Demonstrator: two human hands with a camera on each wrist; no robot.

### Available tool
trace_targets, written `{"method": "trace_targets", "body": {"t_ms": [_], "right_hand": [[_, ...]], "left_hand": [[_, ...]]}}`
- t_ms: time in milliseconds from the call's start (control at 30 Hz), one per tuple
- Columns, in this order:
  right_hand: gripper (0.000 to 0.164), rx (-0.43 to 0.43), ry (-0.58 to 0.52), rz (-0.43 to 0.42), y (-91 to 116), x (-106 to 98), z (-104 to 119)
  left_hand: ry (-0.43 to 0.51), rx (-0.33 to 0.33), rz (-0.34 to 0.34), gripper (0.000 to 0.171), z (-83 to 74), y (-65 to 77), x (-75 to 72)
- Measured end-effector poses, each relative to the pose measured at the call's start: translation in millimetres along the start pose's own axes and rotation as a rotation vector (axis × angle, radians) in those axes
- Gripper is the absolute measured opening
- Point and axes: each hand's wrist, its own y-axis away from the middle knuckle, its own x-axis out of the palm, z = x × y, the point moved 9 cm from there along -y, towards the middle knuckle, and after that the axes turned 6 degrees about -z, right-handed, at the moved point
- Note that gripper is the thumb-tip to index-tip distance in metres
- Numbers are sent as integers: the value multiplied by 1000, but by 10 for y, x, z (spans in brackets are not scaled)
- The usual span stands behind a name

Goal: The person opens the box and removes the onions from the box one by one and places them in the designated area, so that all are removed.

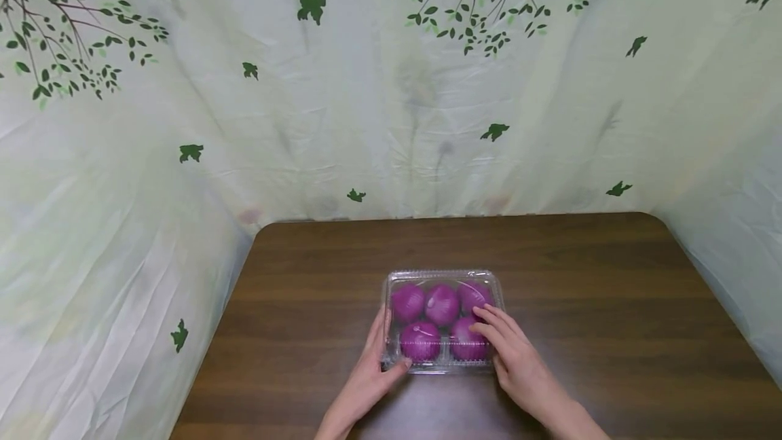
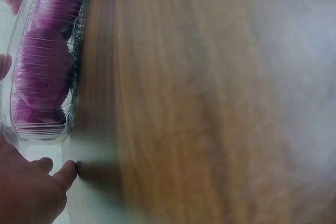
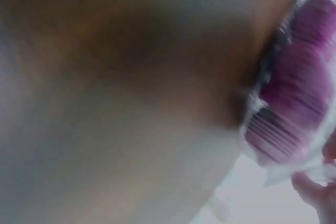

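Observation:
A clear plastic clamshell box point(image 1: 444, 367) sits on the table with several purple onions point(image 1: 442, 305) inside. Its lid lies over them; whether it is latched I cannot tell. At the box's left side my left hand point(image 1: 368, 367) holds the front corner, thumb on the front edge and fingers along the side wall. My right hand point(image 1: 524, 367) rests its fingers, nearly straight, over the right part of the lid, with the thumb by the front right corner. The left wrist view shows the ribbed side of the box point(image 2: 44, 69) close up. Blur softens the right wrist view.
The box stands on a brown wood-grain table point(image 1: 305, 304) with rounded far corners. A pale cloth curtain point(image 1: 391, 121) printed with leaves and branches hangs behind the table and along both sides.

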Motion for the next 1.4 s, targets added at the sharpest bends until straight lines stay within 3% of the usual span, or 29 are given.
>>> {"method": "trace_targets", "body": {"t_ms": [167, 300, 533, 667, 933, 1133, 1400], "right_hand": [[70, 57, 34, 125, -97, -22, -38], [72, 58, 56, 179, -188, -78, -53], [71, 18, -66, 140, -366, -277, -109], [66, 36, -144, 120, -474, -394, -205], [56, 191, -267, -40, -666, -582, -438], [44, 287, -333, -176, -866, -687, -398], [40, 372, -431, -310, -991, -613, -696]], "left_hand": [[14, -16, 0, 103, 4, 2, -7], [3, -13, -9, 102, 12, 2, -14], [-29, -11, -1, 98, 28, 12, 13], [-20, -44, -8, 97, 52, 17, 12], [14, -36, -17, 95, 46, 12, 37], [26, -35, -35, 94, 8, 19, 25], [22, -41, -30, 96, 63, 17, 33]]}}
